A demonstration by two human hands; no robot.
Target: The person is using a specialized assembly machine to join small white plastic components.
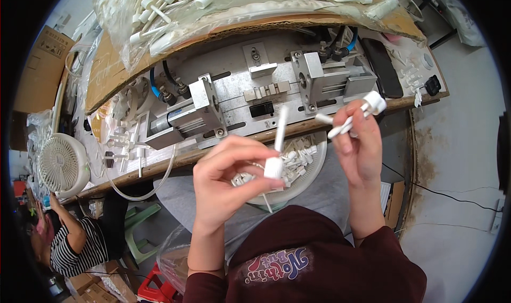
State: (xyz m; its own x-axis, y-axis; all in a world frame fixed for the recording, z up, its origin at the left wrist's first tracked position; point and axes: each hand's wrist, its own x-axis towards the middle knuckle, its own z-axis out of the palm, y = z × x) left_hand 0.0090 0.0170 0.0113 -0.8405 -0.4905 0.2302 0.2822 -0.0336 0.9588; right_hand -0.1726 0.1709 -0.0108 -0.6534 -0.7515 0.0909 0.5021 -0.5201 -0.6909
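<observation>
My left hand [221, 180] pinches a white ribbed cap with a thin stick [273, 167] between thumb and fingertips; its stick points up and away from me. Off to the right, my right hand [362, 151] is closed around several white plastic pieces with caps and sticks [374, 103]. One cap shows above its fingers, and stick ends poke out to the left. Beneath the hands, a round pale basin [321, 153] on my lap holds many small white plastic parts [299, 162], partly hidden by my left hand.
A metal fixture [266, 92] with two air cylinders stands on the bench ahead. Beyond it, a cardboard tray [213, 29] carries heaped white parts. A white fan [65, 164] is at left, a black phone [382, 67] at right. Another person [80, 242] sits lower left near a green stool [139, 231].
</observation>
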